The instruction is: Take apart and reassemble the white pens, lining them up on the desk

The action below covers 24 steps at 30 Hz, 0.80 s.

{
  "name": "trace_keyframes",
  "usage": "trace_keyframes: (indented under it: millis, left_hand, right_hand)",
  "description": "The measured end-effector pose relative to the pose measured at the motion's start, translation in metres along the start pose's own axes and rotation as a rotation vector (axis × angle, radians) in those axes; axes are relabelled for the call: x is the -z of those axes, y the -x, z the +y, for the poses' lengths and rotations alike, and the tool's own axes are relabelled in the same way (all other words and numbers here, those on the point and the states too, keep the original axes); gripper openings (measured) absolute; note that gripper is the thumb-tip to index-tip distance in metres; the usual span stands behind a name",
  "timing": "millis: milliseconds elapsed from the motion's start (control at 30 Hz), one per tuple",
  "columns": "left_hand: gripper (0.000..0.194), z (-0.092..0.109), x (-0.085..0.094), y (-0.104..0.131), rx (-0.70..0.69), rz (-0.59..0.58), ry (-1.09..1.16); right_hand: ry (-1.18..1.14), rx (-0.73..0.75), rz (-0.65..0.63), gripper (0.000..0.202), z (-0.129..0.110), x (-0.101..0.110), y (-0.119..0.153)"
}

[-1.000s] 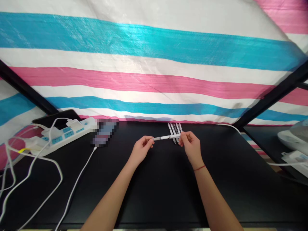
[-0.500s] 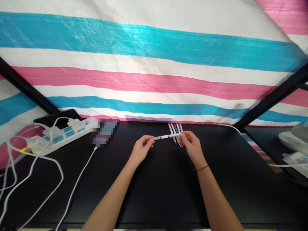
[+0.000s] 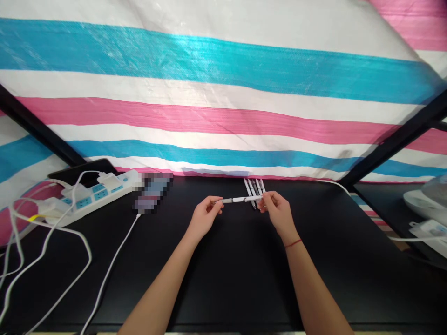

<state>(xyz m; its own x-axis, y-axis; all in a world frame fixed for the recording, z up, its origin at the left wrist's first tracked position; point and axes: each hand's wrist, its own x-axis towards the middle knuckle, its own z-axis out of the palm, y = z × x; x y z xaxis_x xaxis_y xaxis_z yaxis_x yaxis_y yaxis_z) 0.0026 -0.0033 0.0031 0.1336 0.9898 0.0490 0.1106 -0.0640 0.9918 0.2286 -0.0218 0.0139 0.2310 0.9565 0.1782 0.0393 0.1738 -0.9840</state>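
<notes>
A white pen (image 3: 240, 199) with a grey grip section is held level between my two hands, above the black table (image 3: 240, 270). My left hand (image 3: 206, 215) pinches its grey end. The other end is between the thumb and fingers of my right hand (image 3: 277, 209), which has a thin red string at the wrist. Just behind the held pen, several white and dark pens (image 3: 252, 187) lie side by side on the table, their near ends partly hidden by the held pen and my right hand.
At the left lies a white power strip (image 3: 104, 195) with plugs and loose white cables (image 3: 89, 246). A black tablet-like object (image 3: 84, 171) is behind it. A blurred phone-like object (image 3: 152, 193) has a cable attached. A striped sheet (image 3: 223, 116) rises behind the table.
The held pen has turned slightly, and its right part sits a little lower and looks more in line with the left part. Both hands keep their grip.
</notes>
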Motion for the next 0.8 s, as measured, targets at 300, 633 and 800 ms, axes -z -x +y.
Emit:
trace_keyframes:
  millis: [300,633,800]
  left_hand:
    - [0.029,0.0019,-0.0006,0.0007,0.001,0.006,0.0]
    - [0.032,0.0036,-0.0018,0.0016,0.004,0.027,0.014]
    - [0.033,0.005,-0.002,0.0023,0.007,0.027,0.022]
  right_hand:
    - [-0.013,0.033,-0.024,0.023,-0.002,-0.0015,0.0011]
    - [-0.054,0.045,-0.038,0.024,-0.0005,-0.0009,0.0008]
    - [-0.047,0.046,0.012,0.029,0.0026,-0.0014,-0.0006]
